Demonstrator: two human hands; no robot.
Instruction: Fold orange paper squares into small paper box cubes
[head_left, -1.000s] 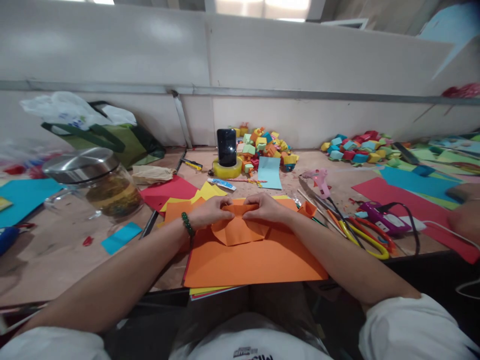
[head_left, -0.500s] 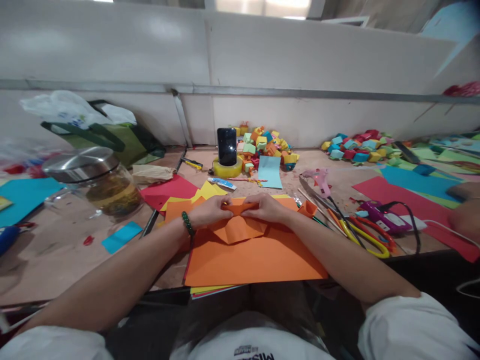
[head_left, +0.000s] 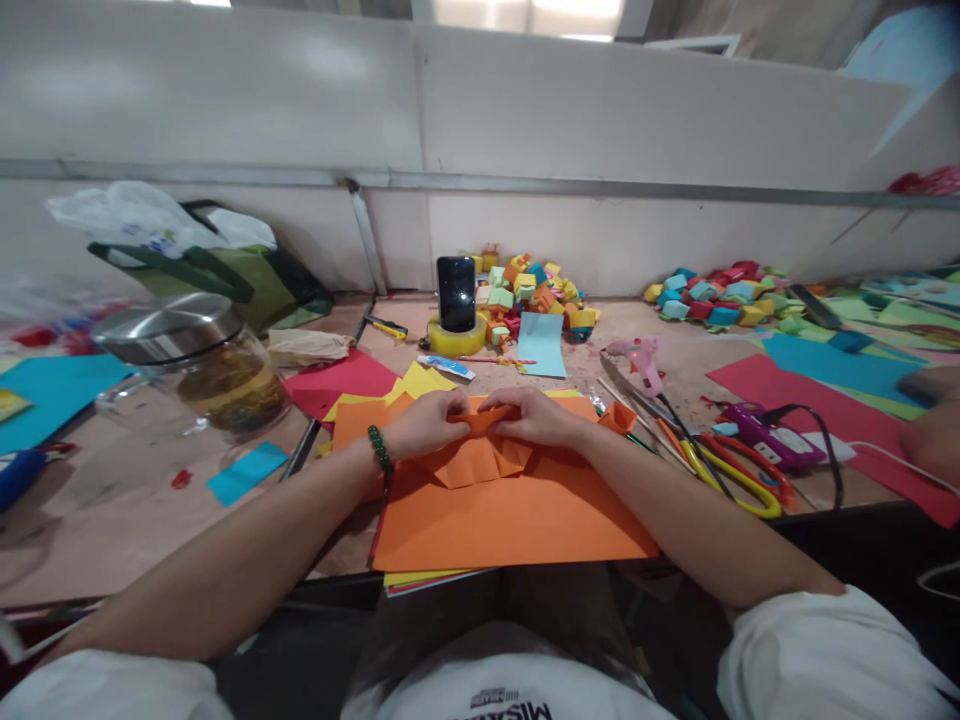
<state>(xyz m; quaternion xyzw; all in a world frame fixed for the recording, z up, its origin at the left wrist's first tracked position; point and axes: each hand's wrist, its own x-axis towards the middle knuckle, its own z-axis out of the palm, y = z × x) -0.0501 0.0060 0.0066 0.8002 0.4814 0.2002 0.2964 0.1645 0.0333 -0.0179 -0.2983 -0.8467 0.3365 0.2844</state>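
Observation:
A creased piece of orange paper (head_left: 480,462) is held over a stack of larger orange sheets (head_left: 517,530). My left hand (head_left: 431,424), below a green bead bracelet, pinches the left part of its folded upper edge. On the opposite side my right hand (head_left: 534,416) grips the same edge between thumb and fingers. The paper's lower part fans out toward me with several fold lines. Some fingertips are hidden behind the paper. Beside my right hand sits a small folded orange paper piece (head_left: 616,417).
A glass jar (head_left: 225,385) of brown liquid stands left. Behind are a phone (head_left: 456,293) on a yellow tape roll (head_left: 457,341) and piled paper cubes (head_left: 525,290). A pink glue gun (head_left: 643,362) and yellow-handled scissors (head_left: 739,490) lie right, near another person's hand (head_left: 934,430).
Both hands keep hold of the orange paper, and its folded edge has shifted slightly between my fingers. The whole view has moved a few pixels.

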